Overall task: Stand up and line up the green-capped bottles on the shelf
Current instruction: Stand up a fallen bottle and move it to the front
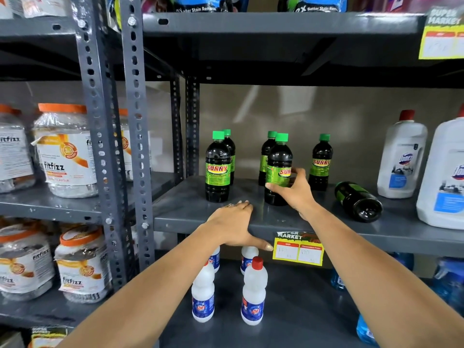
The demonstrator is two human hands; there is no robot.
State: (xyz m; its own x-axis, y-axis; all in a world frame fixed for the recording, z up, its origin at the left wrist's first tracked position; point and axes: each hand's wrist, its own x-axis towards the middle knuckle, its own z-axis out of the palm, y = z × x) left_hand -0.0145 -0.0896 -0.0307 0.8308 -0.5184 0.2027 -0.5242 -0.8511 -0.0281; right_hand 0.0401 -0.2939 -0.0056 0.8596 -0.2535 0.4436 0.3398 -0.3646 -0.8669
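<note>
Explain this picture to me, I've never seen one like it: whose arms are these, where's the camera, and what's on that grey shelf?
There is no machine here. A person wears a camera on the head, so you look forward and down along their two bare arms. It is a single wide-angle view, which bends the edges.

They face a grey metal shelf in a shop. The right hand grips a dark bottle with a green cap, standing upright near the shelf front. The left hand holds nothing; it rests on the shelf edge.

Four more green-capped bottles stand upright: a front one on the left, one behind it, one behind the held bottle and one further right. A sixth bottle lies on its side. Large white jugs stand to the right.
</note>
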